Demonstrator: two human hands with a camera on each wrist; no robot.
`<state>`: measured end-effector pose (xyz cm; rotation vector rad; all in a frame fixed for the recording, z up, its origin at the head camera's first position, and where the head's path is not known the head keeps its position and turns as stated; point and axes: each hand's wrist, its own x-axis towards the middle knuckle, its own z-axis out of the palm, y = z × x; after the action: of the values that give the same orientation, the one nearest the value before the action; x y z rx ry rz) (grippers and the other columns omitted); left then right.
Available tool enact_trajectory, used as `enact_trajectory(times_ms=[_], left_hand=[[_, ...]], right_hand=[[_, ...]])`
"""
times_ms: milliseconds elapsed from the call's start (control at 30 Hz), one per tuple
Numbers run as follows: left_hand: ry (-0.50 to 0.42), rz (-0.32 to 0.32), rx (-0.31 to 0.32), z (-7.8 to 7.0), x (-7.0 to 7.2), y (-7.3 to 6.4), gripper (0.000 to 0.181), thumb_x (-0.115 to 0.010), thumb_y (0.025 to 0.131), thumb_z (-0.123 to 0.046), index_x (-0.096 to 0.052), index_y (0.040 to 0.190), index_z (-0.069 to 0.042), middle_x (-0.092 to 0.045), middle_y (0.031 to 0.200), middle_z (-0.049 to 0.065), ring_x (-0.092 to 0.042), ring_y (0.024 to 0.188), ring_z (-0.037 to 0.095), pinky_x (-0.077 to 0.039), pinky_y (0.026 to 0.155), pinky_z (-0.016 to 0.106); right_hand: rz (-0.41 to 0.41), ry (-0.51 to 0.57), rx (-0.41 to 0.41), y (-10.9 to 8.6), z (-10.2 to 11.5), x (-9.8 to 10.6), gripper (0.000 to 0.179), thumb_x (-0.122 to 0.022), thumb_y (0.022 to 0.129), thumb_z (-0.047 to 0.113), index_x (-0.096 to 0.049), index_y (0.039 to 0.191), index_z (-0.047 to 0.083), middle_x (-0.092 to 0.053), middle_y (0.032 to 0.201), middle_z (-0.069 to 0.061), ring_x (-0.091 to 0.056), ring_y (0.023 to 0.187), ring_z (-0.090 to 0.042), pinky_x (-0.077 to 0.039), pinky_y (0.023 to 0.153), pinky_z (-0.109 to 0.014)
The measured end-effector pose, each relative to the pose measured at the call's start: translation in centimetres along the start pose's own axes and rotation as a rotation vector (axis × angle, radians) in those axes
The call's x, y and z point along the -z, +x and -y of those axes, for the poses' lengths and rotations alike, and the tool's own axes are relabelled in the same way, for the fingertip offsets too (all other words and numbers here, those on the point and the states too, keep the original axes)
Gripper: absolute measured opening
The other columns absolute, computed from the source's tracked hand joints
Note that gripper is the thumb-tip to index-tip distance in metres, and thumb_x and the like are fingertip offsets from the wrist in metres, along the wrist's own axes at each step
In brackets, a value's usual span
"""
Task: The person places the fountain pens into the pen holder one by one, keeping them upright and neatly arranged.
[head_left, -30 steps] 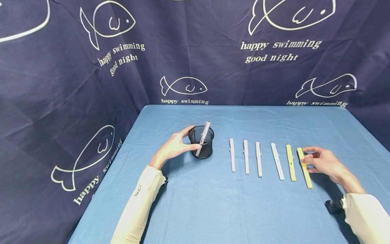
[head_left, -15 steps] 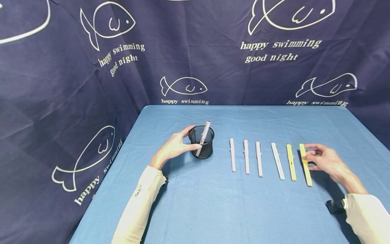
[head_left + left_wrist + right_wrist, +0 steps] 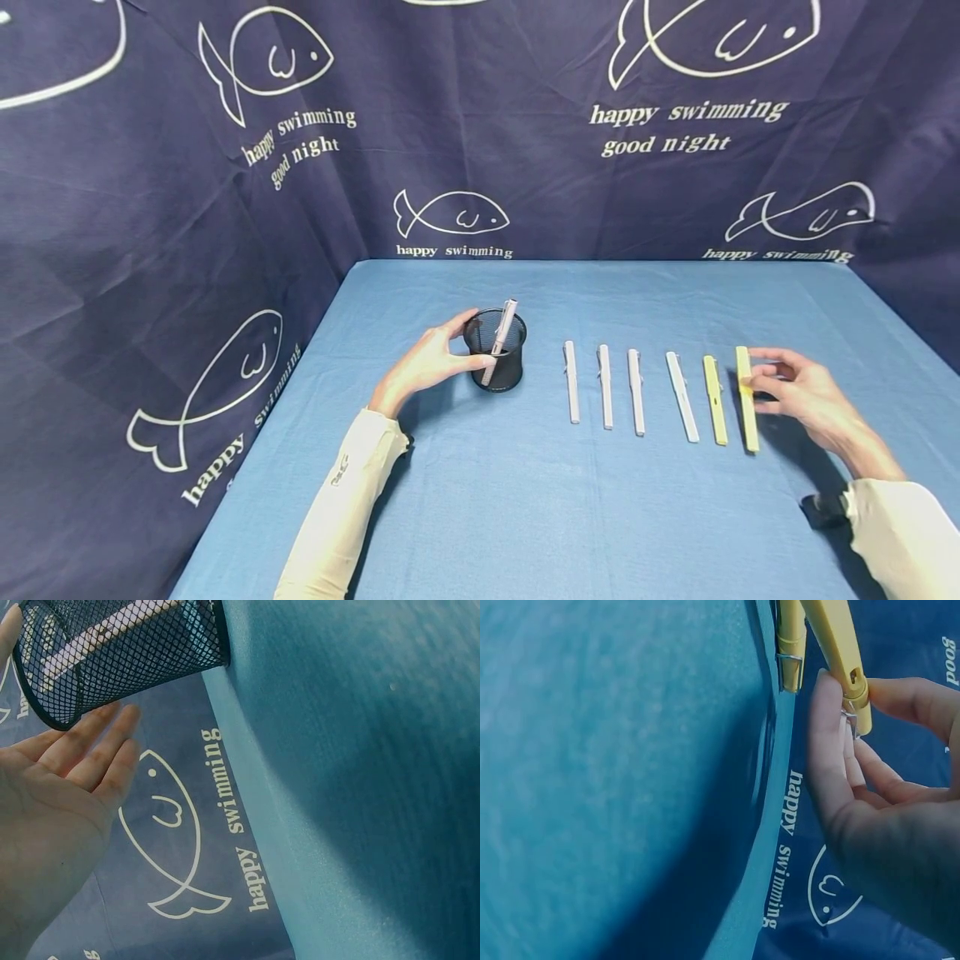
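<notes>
My left hand (image 3: pixel 429 360) holds a black mesh pen holder (image 3: pixel 508 371), thumb in front and fingers at its far left side. One pale pink pen (image 3: pixel 507 321) leans inside the holder, its capped end above the rim. My right hand (image 3: pixel 806 400) pinches a yellow pen (image 3: pixel 747 408) between thumb and fingers. In the right wrist view that yellow pen (image 3: pixel 838 641) is tilted, with its clip by the fingertips. Left of it, another yellow pen (image 3: pixel 716 404) lies on the blue cloth.
A white pen (image 3: pixel 683 398) and three pale pink pens (image 3: pixel 606 387) lie in a row between the holder and the yellow pens. The blue-covered table (image 3: pixel 525 508) meets a dark fish-print curtain (image 3: pixel 555 183) at the back and left.
The yellow pen in my right hand has come off the cloth and turned more upright, its top shifting away from me. My left hand and the pen holder stay put.
</notes>
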<state>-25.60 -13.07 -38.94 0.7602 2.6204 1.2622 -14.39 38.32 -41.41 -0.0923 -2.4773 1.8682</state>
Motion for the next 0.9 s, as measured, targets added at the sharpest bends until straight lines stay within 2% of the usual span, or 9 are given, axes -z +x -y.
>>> enact_trajectory(times_ms=[100,267,433,767,900], left_hand=[[-0.001,0.000,0.003,0.0,0.0,0.0,0.094,-0.081,0.085,-0.053,-0.041,0.160,-0.015,-0.050,0.154,0.011,-0.045,0.143,0.026,-0.037,0.115,0.046],[0.009,-0.002,0.011,-0.1,0.1,-0.1,0.092,-0.081,0.084,-0.055,-0.041,0.160,-0.020,-0.051,0.153,0.010,-0.045,0.143,0.025,-0.037,0.115,0.046],[0.012,-0.005,0.010,-0.2,0.0,-0.2,0.092,-0.081,0.084,-0.056,-0.041,0.160,-0.022,-0.053,0.152,0.009,-0.045,0.143,0.025,-0.037,0.114,0.047],[0.007,-0.003,0.002,-0.1,0.0,-0.2,0.092,-0.081,0.084,-0.055,-0.041,0.160,-0.021,-0.054,0.151,0.010,-0.045,0.143,0.024,-0.036,0.115,0.047],[0.008,-0.003,0.005,-0.1,0.0,-0.1,0.092,-0.081,0.084,-0.055,-0.041,0.160,-0.020,-0.053,0.152,0.010,-0.044,0.143,0.024,-0.036,0.115,0.047]], right_hand=[[0.010,0.082,0.028,0.0,0.0,0.0,0.039,-0.061,0.099,-0.008,-0.059,0.117,0.027,-0.064,0.092,0.005,-0.069,0.078,-0.007,-0.061,0.064,-0.028],[0.014,0.175,0.071,0.0,-0.2,0.0,0.039,-0.062,0.098,-0.009,-0.061,0.118,0.024,-0.066,0.093,0.003,-0.070,0.079,-0.008,-0.060,0.063,-0.028],[-0.005,0.228,0.108,0.0,-0.1,0.0,0.040,-0.064,0.096,-0.010,-0.061,0.120,0.022,-0.067,0.094,0.003,-0.070,0.079,-0.008,-0.060,0.063,-0.027],[-0.101,0.332,0.211,0.1,0.6,-1.0,0.045,-0.063,0.094,-0.016,-0.062,0.125,0.018,-0.067,0.096,0.003,-0.069,0.078,-0.006,-0.059,0.063,-0.023],[-0.107,0.361,0.232,0.1,0.9,-1.5,0.045,-0.063,0.094,-0.016,-0.063,0.125,0.016,-0.068,0.096,0.002,-0.069,0.078,-0.006,-0.059,0.063,-0.023]])
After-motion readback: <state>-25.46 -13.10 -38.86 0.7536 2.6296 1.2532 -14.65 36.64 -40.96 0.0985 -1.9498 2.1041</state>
